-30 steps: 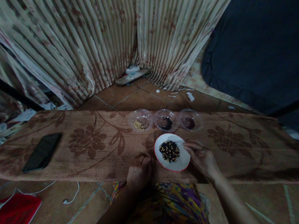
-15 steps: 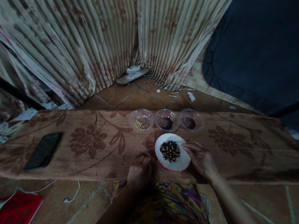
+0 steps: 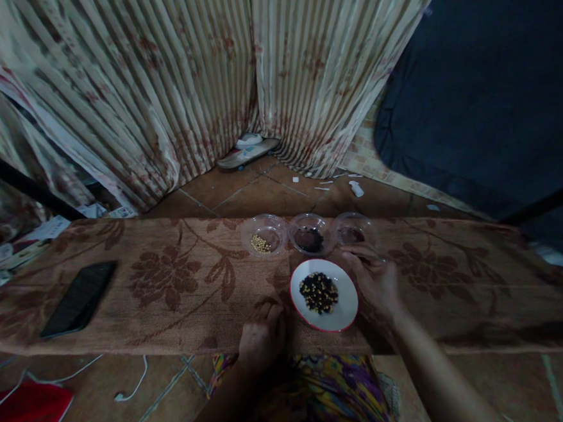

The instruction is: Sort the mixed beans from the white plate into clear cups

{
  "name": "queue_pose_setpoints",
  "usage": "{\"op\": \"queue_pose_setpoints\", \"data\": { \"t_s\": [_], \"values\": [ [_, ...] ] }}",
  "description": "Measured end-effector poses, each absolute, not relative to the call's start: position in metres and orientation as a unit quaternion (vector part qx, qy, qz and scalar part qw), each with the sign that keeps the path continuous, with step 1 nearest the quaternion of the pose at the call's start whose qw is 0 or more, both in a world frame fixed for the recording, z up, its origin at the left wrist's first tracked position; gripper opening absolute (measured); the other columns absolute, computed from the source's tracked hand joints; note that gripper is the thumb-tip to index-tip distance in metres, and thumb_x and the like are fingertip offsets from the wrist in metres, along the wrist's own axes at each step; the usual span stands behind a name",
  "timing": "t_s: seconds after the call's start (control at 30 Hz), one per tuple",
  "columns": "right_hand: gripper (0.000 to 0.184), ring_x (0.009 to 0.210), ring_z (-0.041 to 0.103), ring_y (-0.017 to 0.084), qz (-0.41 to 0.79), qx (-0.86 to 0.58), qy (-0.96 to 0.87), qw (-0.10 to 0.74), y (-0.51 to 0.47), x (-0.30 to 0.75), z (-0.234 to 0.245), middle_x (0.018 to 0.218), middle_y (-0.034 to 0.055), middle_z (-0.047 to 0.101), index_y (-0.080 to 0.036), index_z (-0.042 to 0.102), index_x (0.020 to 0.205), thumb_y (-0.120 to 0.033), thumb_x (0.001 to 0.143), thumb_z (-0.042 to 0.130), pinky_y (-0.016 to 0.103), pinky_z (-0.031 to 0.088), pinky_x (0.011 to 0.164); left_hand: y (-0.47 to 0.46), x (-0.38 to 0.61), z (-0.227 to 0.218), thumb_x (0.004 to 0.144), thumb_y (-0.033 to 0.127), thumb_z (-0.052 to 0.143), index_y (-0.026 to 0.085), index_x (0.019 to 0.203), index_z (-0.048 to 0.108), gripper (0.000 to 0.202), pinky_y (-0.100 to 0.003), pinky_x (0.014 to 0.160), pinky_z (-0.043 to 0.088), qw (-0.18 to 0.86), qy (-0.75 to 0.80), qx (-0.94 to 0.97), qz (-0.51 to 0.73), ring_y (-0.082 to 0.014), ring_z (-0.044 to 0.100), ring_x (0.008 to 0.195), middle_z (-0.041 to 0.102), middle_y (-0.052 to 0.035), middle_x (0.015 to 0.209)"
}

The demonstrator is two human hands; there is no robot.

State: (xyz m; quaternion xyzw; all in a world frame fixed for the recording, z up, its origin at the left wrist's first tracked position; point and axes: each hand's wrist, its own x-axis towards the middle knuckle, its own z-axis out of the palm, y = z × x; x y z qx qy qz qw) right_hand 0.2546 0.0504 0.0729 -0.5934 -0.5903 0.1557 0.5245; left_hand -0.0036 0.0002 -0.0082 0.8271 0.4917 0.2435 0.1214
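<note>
1. R hand (image 3: 376,283) is just below the rightmost clear cup (image 3: 367,227), grip pinched nearly closed w/ a thin shiny tool (image 3: 382,261) in it; tip's hidden.
2. L hand (image 3: 262,331) rests loosely curled on the worktop (image 3: 210,287), L of plate; palm's out of sight, can't tell if it has anything.
3. Bean mix (image 3: 319,292), black + yellow, sits heaped on a glossy, red-rimmed plate (image 3: 348,296); beans prob. light, hard, slippery, best nipped mid-body.
4. Plate's round, prob. stiff, poss. breakable: hold by rim.
5. Cups look thin plastic, prob. tippy; worktop cloth's coarse-woven, floral.
</note>
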Motion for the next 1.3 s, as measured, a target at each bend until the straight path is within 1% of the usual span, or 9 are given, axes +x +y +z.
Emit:
{"op": "queue_pose_setpoints", "data": {
  "t_s": [0.17,0.43,0.57,0.7,0.77,0.87,1.03,1.2,1.3],
  "values": [
    [0.024,0.092,0.067,0.023,0.148,-0.593,-0.581,0.538,0.074,0.253,0.066,0.093,0.0081,0.074,-0.019,0.073,0.087,-0.039,0.086,0.059,0.040,0.052,0.087,0.000,-0.003,-0.006,0.093,0.020,0.043,0.021,0.091,0.058,0.015,-0.029,0.072,0.049,0.115,0.495,0.825,0.247,-0.0168,0.057,0.081,0.061,-0.0030,0.083],
    [0.025,0.088,0.069,0.023,0.178,-0.634,-0.510,0.554,0.039,0.259,0.063,0.091,0.0074,0.075,-0.018,0.074,0.086,-0.040,0.082,0.063,0.038,0.054,0.083,0.001,-0.003,-0.006,0.093,0.021,0.042,0.022,0.091,0.058,0.016,-0.029,0.073,0.049,0.122,0.498,0.825,0.239,-0.0169,0.058,0.083,0.062,-0.0032,0.084],
    [0.028,0.082,0.070,0.024,0.208,-0.655,-0.481,0.546,0.021,0.263,0.057,0.088,0.0090,0.075,-0.016,0.074,0.084,-0.042,0.078,0.067,0.036,0.057,0.074,0.001,-0.003,-0.006,0.094,0.023,0.041,0.022,0.090,0.058,0.017,-0.029,0.074,0.049,0.126,0.497,0.826,0.235,-0.0169,0.058,0.084,0.061,-0.0034,0.083],
    [0.033,0.080,0.071,0.024,0.270,-0.656,-0.459,0.535,0.007,0.263,0.048,0.091,0.0112,0.075,-0.015,0.074,0.091,-0.044,0.079,0.067,0.034,0.057,0.069,0.001,-0.003,-0.006,0.094,0.021,0.042,0.021,0.091,0.058,0.016,-0.029,0.074,0.049,0.125,0.499,0.825,0.234,-0.0166,0.058,0.084,0.061,-0.0035,0.084],
    [0.033,0.082,0.071,0.024,0.279,-0.653,-0.477,0.518,0.002,0.262,0.048,0.094,0.0108,0.075,-0.016,0.073,0.092,-0.045,0.080,0.066,0.034,0.057,0.071,0.001,-0.003,-0.006,0.093,0.021,0.042,0.021,0.090,0.058,0.016,-0.028,0.074,0.049,0.122,0.499,0.825,0.236,-0.0164,0.058,0.084,0.061,-0.0035,0.084],
    [0.030,0.087,0.070,0.023,0.255,-0.648,-0.548,0.463,0.000,0.260,0.052,0.097,0.0098,0.074,-0.018,0.073,0.093,-0.045,0.084,0.062,0.034,0.055,0.075,0.001,-0.003,-0.005,0.093,0.021,0.043,0.021,0.088,0.057,0.015,-0.027,0.074,0.049,0.122,0.497,0.826,0.237,-0.0156,0.058,0.083,0.061,-0.0031,0.083],
    [0.022,0.090,0.068,0.021,0.208,-0.619,-0.659,0.372,0.001,0.247,0.058,0.094,0.0063,0.072,-0.024,0.073,0.090,-0.037,0.090,0.055,0.034,0.053,0.081,0.001,-0.003,-0.004,0.094,0.021,0.043,0.021,0.089,0.058,0.015,-0.027,0.075,0.049,0.128,0.497,0.825,0.236,-0.0158,0.058,0.084,0.061,-0.0032,0.085],
    [0.021,0.094,0.067,0.019,0.296,-0.552,-0.712,0.316,-0.012,0.231,0.069,0.099,0.0048,0.072,-0.026,0.073,0.096,-0.031,0.092,0.053,0.030,0.053,0.081,0.002,-0.003,-0.005,0.094,0.020,0.042,0.021,0.090,0.057,0.016,-0.027,0.075,0.048,0.119,0.496,0.826,0.240,-0.0156,0.059,0.084,0.061,-0.0028,0.085],
    [0.022,0.095,0.067,0.019,0.319,-0.577,-0.680,0.322,-0.019,0.231,0.078,0.102,0.0052,0.072,-0.026,0.073,0.100,-0.035,0.092,0.054,0.029,0.054,0.076,0.002,-0.003,-0.005,0.094,0.021,0.043,0.022,0.091,0.057,0.014,-0.028,0.074,0.048,0.122,0.494,0.828,0.237,-0.0161,0.059,0.084,0.062,-0.0026,0.086]
  ]
}}
